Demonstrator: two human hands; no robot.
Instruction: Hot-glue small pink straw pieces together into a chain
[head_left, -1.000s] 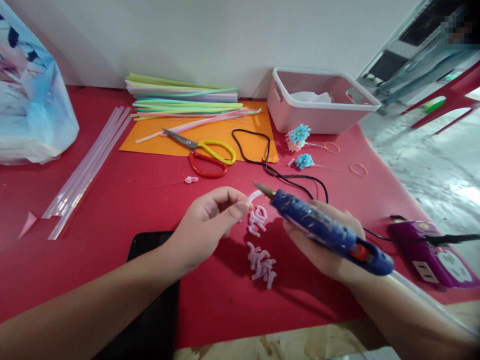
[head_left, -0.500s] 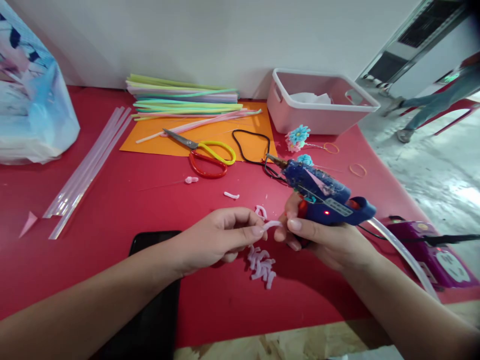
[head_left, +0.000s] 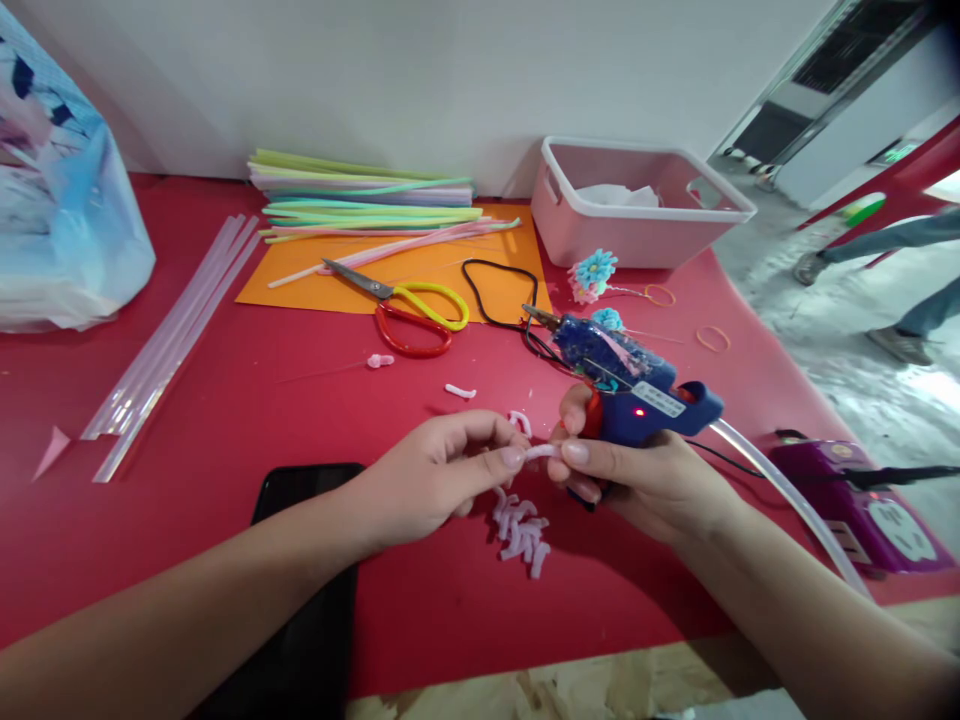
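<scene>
Between thumb and finger, my left hand (head_left: 457, 470) pinches one end of a short pale pink pipe cleaner piece (head_left: 543, 452). The thumb and forefinger of my right hand (head_left: 622, 470) are closed on its other end. That same right hand also holds a blue hot glue gun (head_left: 634, 385), its nozzle aimed to the upper left and its red light on. A clear glue stick trails from the gun's back. Below the hands lies a heap of short pink pipe cleaner pieces (head_left: 521, 530). A single piece (head_left: 460, 391) lies farther up.
Scissors (head_left: 382, 290) lie partly over orange paper (head_left: 300, 280), below long pipe cleaners (head_left: 367, 195). Clear glue sticks (head_left: 176, 340), a black phone-like slab (head_left: 311, 590), a pink basket (head_left: 637, 235), pipe cleaner flowers (head_left: 595, 270) and a purple power strip (head_left: 862, 510) surround the hands. A person's legs (head_left: 892, 240) show behind.
My right hand has shifted slightly left with the glue gun, and its thumb and finger have closed on the pipe cleaner piece's free end. The background person's legs have moved.
</scene>
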